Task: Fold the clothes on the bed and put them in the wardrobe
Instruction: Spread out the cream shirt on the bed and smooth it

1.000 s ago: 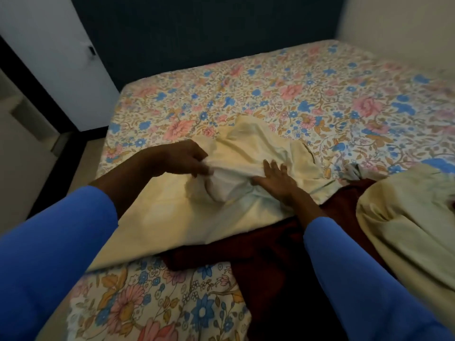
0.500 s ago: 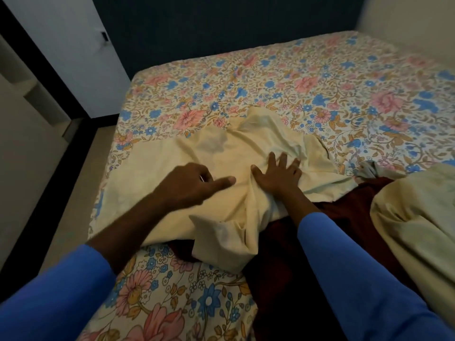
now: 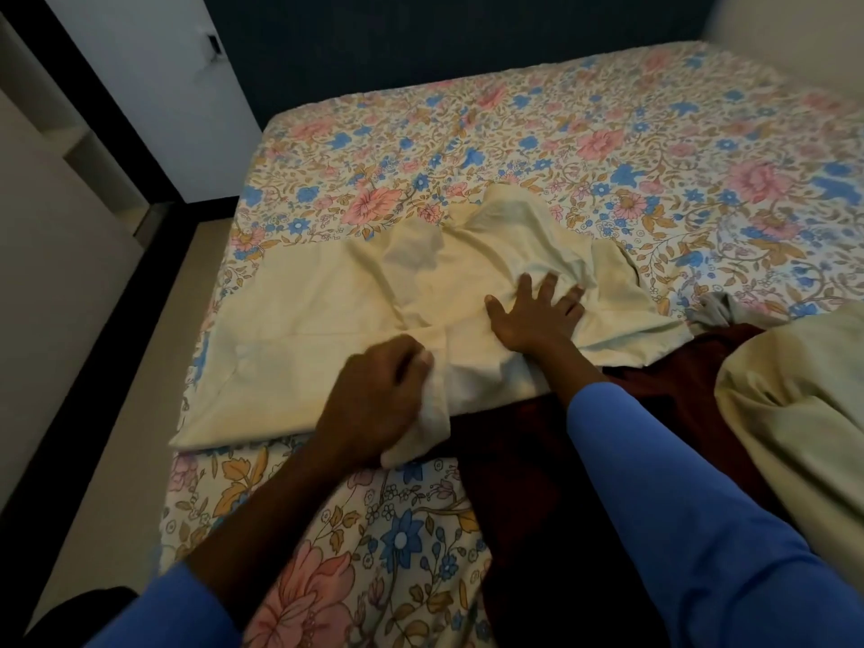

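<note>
On the bed, my cream cloth lay spread flat near the left edge, so I could fold it. Its right side lay over a red cloth, and a cream pile sat bunched on that, farther right. Past the cloth, the bed had lots of bare room for folding. My right hand lay flat and open on the cloth to pin it down. My left hand gripped the near corner, I think to pull it over.

A home bedroom: floral-sheeted bed, scattered clothes.
</note>
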Tool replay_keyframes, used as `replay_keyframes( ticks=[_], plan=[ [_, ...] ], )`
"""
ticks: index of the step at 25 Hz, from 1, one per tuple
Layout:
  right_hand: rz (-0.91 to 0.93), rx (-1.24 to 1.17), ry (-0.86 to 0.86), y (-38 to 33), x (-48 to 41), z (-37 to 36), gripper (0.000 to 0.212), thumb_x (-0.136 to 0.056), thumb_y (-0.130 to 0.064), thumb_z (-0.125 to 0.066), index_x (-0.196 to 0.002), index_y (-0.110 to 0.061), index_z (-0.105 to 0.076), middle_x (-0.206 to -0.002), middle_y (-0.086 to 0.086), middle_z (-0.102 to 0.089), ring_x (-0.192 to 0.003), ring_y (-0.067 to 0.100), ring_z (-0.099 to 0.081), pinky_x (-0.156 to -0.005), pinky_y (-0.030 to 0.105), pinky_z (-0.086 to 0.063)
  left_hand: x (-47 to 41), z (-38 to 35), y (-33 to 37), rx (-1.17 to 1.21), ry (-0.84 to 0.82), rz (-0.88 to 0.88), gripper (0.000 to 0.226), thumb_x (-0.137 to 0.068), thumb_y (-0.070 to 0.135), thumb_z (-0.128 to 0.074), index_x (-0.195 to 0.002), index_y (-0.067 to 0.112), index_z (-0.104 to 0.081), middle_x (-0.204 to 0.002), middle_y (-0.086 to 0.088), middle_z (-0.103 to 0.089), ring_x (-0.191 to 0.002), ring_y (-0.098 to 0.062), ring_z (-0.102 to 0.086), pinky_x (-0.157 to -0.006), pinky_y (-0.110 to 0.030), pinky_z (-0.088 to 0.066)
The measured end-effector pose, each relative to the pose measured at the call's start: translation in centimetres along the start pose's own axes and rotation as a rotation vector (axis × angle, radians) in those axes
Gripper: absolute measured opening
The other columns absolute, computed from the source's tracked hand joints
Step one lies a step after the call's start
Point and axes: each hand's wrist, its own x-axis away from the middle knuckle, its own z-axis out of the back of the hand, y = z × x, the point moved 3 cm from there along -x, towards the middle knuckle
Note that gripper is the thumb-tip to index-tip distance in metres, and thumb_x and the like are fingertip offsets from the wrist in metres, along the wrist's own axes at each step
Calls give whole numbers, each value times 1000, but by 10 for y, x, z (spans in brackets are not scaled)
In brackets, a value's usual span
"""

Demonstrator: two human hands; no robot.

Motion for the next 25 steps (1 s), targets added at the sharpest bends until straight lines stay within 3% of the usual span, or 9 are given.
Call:
replay_keyframes(
  ticks=[2,5,8,11,14,18,21,23,25],
  plan=[
    [-16,-92,-10,-2,1,5,92,-92,-84,-17,-165,-29,-7,-172,11,13,-151,51,22,-121,63,11,-25,31,-14,258,61,175,22,-105,24,-56,-90,16,-70,-69,8,-65,-57,-3,-56,-56,-23,-42],
    [-3,-152,-20,-1,4,8,93,-90,-86,-12,-165,-30,-10,-172,10,10,-152,49,22,-122,63,10,-77,72,-71,131,-20,301,21,-105,30,-55,-106,15,-70,-95,0,-71,-70,13,-60,-66,-6,-44],
    [25,-112,50,0,9,16,90,-95,-81,-18,-165,-25,-13,-172,14,5,-154,48,16,-122,64,4,-89,87,-97,-332,-68,421,52,-95,69,-48,-110,22,-66,-113,0,-67,-102,-18,-63,-91,-33,-50],
    [164,-77,219,-7,17,26,81,-100,-70,-32,-162,-19,-23,-170,18,-8,-157,43,3,-122,62,-8,-78,63,-81,9,-64,464,97,-70,100,-43,-100,13,-74,-98,-4,-76,-92,-29,-71,-86,-41,-54],
    [351,-84,222,-15,21,21,68,-104,-58,-41,-159,-19,-31,-167,16,-21,-155,38,-15,-120,56,-20,-68,27,-75,-287,-202,448,119,-59,106,-41,-139,19,-55,-137,-10,-62,-122,-33,-61,-102,-48,-49],
    [322,-278,469,-1,14,44,43,-107,-39,-46,-141,-14,-57,-141,15,-53,-128,35,-53,-102,47,-44,-64,-13,-85,-512,-56,301,74,-79,77,-56,-130,23,-57,-125,-9,-64,-113,-33,-62,-87,-41,-49],
    [256,-214,278,15,0,45,32,-98,-40,-60,-119,-20,-74,-118,9,-70,-111,30,-64,-90,39,-52,-60,-5,-83,-291,214,278,19,-90,37,-63,-101,23,-70,-98,-5,-73,-91,-31,-67,-69,-32,-41],
    [286,-162,161,15,-1,39,25,-91,-43,-67,-104,-25,-79,-101,3,-74,-101,26,-67,-84,38,-56,-59,9,-89,-42,283,315,11,-90,27,-62,-91,22,-71,-88,-2,-72,-85,-29,-66,-68,-34,-44],
    [323,-90,253,8,-2,41,17,-92,-34,-65,-97,-25,-79,-99,4,-73,-100,28,-66,-83,42,-56,-61,22,-95,242,224,404,14,-85,27,-60,-83,20,-72,-82,0,-71,-84,-27,-66,-73,-40,-49]
  ],
)
